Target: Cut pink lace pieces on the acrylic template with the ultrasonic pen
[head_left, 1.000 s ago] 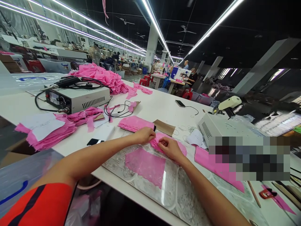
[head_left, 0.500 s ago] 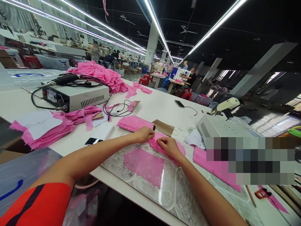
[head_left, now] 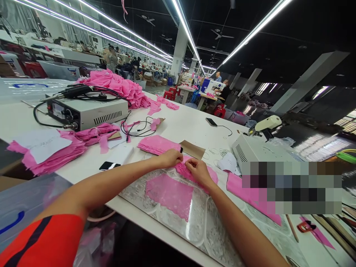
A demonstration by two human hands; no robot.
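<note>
Head view: the left hand (head_left: pixel 171 158) hides the near right corner of a pink stack (head_left: pixel 158 144), so whether this joins the pink cloth (head_left: pixel 182 169) lying just to its right cannot be made out. A small dark object (head_left: pixel 181 150) shows only as a sliver behind the left knuckles; identity unclear. The right hand (head_left: pixel 198 171) and wrist cover much of the pink cloth, whose frilled near edge is visible between the two hands. A pixelated block masks the front of the grey box (head_left: pixel 269 155) at right and part of the pink strip beside it. The red sleeve (head_left: pixel 55 237) is cut off at the left edge, the right forearm at the bottom edge. Pose: left arm bent, forearm crossing from lower left, back of hand up, fingers curled over with tips turned toward the cloth. Right forearm slants in from lower right, fingers bent, thumb and forefinger brought narrowly together at the cloth's edge. Left fingertips also close together; whether either hand has fabric pinched between its tips cannot be told. A single pink piece (head_left: pixel 171 194) lies flat on the clear mat (head_left: pixel 191 237), nearer the wearer; brown cardboard (head_left: pixel 193 149) sits just beyond the hands.
</note>
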